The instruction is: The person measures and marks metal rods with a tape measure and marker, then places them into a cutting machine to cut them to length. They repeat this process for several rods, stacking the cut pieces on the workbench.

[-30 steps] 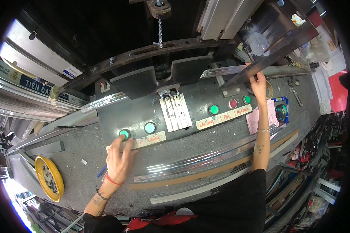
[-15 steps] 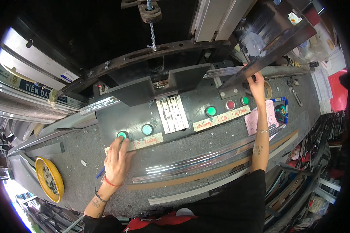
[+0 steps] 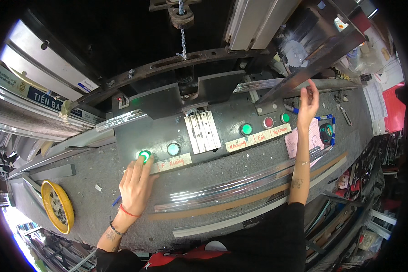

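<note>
My left hand [image 3: 136, 183] lies over the front left of the machine panel, fingers stretched out, a fingertip on a lit green push button [image 3: 144, 156]. Just right of it sits a pale green-blue button [image 3: 173, 149]. My right hand [image 3: 308, 105] is raised at the panel's right end, fingers apart and nothing in them. It is near the dark slanted metal arm [image 3: 313, 65]. A film-wrapped metal profile [image 3: 258, 85] runs through the machine, behind two dark guard plates [image 3: 156, 103]; its middle is hidden.
Green [image 3: 245, 129] and red [image 3: 268, 123] buttons sit on the panel beside a slotted metal block [image 3: 202, 132]. Long profiles [image 3: 231, 183] lie along the near side. A yellow basin [image 3: 70, 209] stands left; pink paper [image 3: 298, 141] and a tape measure [image 3: 326, 133] lie right.
My right hand has come away from the profile, its fingers now spread. My left hand stays at the green button, which now glows brightly.
</note>
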The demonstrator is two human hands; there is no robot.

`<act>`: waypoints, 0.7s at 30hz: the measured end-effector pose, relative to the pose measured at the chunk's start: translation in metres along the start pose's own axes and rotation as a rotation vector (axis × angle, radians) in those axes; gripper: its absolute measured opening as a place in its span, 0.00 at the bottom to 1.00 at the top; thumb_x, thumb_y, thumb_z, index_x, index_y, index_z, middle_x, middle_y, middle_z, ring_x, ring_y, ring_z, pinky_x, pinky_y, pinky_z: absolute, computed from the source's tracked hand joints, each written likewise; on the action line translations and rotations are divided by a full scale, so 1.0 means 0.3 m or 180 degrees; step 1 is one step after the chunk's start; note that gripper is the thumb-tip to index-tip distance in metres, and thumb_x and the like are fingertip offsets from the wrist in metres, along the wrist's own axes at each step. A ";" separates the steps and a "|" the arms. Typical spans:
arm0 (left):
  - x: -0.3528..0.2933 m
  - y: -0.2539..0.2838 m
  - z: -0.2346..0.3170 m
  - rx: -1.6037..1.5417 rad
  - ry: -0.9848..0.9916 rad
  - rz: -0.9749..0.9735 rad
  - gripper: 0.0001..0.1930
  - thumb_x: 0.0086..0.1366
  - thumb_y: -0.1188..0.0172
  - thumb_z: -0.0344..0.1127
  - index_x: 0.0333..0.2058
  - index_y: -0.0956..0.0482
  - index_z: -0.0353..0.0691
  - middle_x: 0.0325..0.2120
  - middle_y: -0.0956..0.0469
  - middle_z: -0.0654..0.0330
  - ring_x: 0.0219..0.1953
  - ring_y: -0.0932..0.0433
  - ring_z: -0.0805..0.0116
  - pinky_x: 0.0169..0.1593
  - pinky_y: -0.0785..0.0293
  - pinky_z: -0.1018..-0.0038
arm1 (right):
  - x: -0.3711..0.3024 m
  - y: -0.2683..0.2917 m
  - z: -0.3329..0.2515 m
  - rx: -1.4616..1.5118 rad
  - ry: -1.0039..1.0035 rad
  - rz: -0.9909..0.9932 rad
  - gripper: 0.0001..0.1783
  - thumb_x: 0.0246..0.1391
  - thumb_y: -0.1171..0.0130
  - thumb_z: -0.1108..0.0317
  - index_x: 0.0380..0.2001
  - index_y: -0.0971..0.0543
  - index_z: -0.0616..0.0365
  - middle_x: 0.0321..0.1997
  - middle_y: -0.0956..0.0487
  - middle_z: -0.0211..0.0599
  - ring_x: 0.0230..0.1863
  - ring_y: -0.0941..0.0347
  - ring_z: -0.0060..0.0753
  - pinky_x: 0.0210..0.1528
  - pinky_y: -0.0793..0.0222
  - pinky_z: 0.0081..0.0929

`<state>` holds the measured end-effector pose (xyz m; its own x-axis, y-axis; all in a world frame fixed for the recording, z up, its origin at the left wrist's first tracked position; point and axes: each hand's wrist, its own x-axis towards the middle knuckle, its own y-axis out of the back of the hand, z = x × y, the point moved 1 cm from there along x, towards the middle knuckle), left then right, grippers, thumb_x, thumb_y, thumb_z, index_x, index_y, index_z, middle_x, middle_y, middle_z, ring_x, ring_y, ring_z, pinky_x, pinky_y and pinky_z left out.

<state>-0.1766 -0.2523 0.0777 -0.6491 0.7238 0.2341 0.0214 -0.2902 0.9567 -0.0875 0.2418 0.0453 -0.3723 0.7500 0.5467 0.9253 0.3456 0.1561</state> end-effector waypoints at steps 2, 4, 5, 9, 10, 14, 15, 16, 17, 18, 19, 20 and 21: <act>0.003 -0.008 0.013 0.0145 0.0013 0.0150 0.35 0.46 0.28 0.35 0.55 0.31 0.40 0.52 0.29 0.54 0.53 0.31 0.51 0.54 0.30 0.59 | -0.042 0.036 -0.088 0.0084 -0.0077 -0.0037 0.16 0.61 0.45 0.69 0.51 0.26 0.58 0.42 0.30 0.29 0.40 0.34 0.16 0.41 0.37 0.16; 0.008 -0.024 0.038 -0.0053 -0.0069 0.0340 0.36 0.46 0.29 0.39 0.56 0.32 0.42 0.55 0.31 0.54 0.58 0.37 0.49 0.60 0.38 0.53 | -0.108 0.059 -0.181 0.0057 -0.0068 -0.0059 0.13 0.61 0.48 0.71 0.48 0.25 0.60 0.38 0.29 0.29 0.38 0.33 0.18 0.42 0.36 0.19; 0.013 -0.034 0.051 0.0016 -0.0214 0.0228 0.36 0.47 0.29 0.39 0.56 0.32 0.42 0.55 0.31 0.54 0.58 0.37 0.49 0.60 0.37 0.54 | -0.141 0.061 -0.226 -0.0132 0.0128 -0.0333 0.12 0.60 0.48 0.72 0.47 0.25 0.61 0.38 0.29 0.30 0.38 0.33 0.20 0.42 0.36 0.19; 0.067 -0.074 0.085 0.0052 -0.0764 0.0149 0.34 0.48 0.30 0.36 0.56 0.31 0.42 0.55 0.31 0.55 0.57 0.34 0.51 0.60 0.37 0.55 | -0.271 0.057 -0.361 -0.0864 0.0347 -0.1599 0.11 0.58 0.47 0.74 0.44 0.25 0.63 0.38 0.27 0.38 0.39 0.30 0.30 0.43 0.34 0.24; 0.079 -0.076 0.088 0.0045 -0.0778 0.0118 0.34 0.48 0.30 0.35 0.56 0.31 0.42 0.55 0.31 0.56 0.57 0.33 0.51 0.61 0.37 0.56 | -0.298 0.043 -0.375 -0.0919 0.0444 -0.1691 0.11 0.58 0.47 0.74 0.44 0.25 0.63 0.38 0.27 0.38 0.38 0.30 0.30 0.43 0.34 0.24; 0.098 -0.062 0.092 -0.0116 -0.0705 0.0039 0.27 0.54 0.38 0.32 0.55 0.30 0.41 0.54 0.31 0.54 0.56 0.32 0.55 0.61 0.37 0.60 | -0.352 -0.006 -0.382 -0.1286 0.0664 -0.1826 0.11 0.59 0.47 0.73 0.44 0.25 0.65 0.37 0.27 0.41 0.37 0.30 0.33 0.43 0.34 0.26; 0.096 -0.059 0.093 -0.0090 -0.0709 0.0025 0.27 0.54 0.37 0.32 0.55 0.30 0.41 0.54 0.31 0.54 0.56 0.32 0.55 0.61 0.37 0.59 | -0.357 -0.013 -0.379 -0.1363 0.0724 -0.1776 0.11 0.59 0.47 0.73 0.44 0.25 0.65 0.37 0.27 0.42 0.37 0.30 0.35 0.43 0.34 0.28; 0.091 -0.058 0.094 -0.0062 -0.0715 0.0020 0.27 0.54 0.37 0.32 0.55 0.30 0.41 0.54 0.31 0.53 0.56 0.32 0.54 0.60 0.36 0.59 | -0.361 -0.018 -0.376 -0.1400 0.0641 -0.1697 0.10 0.59 0.46 0.72 0.42 0.25 0.66 0.36 0.26 0.42 0.36 0.30 0.37 0.42 0.34 0.29; 0.086 -0.061 0.094 -0.0051 -0.0661 -0.0020 0.27 0.53 0.37 0.31 0.54 0.29 0.41 0.54 0.31 0.53 0.56 0.33 0.54 0.60 0.36 0.59 | -0.365 -0.023 -0.374 -0.1415 0.0669 -0.1634 0.09 0.58 0.46 0.72 0.41 0.24 0.65 0.35 0.26 0.42 0.37 0.30 0.39 0.41 0.35 0.31; 0.078 -0.064 0.095 -0.0155 -0.0649 0.0146 0.27 0.53 0.36 0.31 0.54 0.29 0.42 0.54 0.32 0.53 0.56 0.33 0.54 0.60 0.35 0.59 | -0.368 -0.030 -0.373 -0.1403 0.0676 -0.1558 0.08 0.58 0.46 0.72 0.39 0.24 0.64 0.34 0.26 0.42 0.37 0.30 0.42 0.41 0.35 0.34; 0.065 -0.070 0.100 -0.0278 -0.0574 0.0258 0.28 0.53 0.35 0.31 0.54 0.29 0.43 0.54 0.32 0.53 0.56 0.34 0.53 0.59 0.35 0.59 | -0.370 -0.038 -0.370 -0.1365 0.0647 -0.1493 0.07 0.58 0.46 0.72 0.37 0.24 0.63 0.33 0.26 0.42 0.37 0.30 0.44 0.41 0.35 0.36; 0.047 -0.076 0.105 -0.0403 -0.0499 0.0361 0.28 0.52 0.35 0.31 0.54 0.29 0.43 0.54 0.32 0.53 0.56 0.34 0.53 0.59 0.35 0.59 | -0.370 -0.046 -0.367 -0.1517 0.0608 -0.1469 0.05 0.58 0.45 0.71 0.35 0.24 0.62 0.30 0.26 0.42 0.35 0.30 0.44 0.38 0.36 0.36; 0.020 -0.078 0.114 -0.0489 -0.0575 0.0459 0.28 0.51 0.34 0.32 0.54 0.29 0.44 0.54 0.33 0.54 0.55 0.34 0.53 0.59 0.35 0.59 | -0.371 -0.056 -0.363 -0.1644 0.0525 -0.1454 0.05 0.58 0.45 0.71 0.32 0.24 0.62 0.28 0.26 0.42 0.33 0.30 0.44 0.36 0.36 0.37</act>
<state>-0.1550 -0.2197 0.0627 -0.5014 0.7640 0.4061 -0.0209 -0.4799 0.8771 -0.0539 0.0910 0.0715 -0.7534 0.4845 0.4446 0.6102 0.2631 0.7473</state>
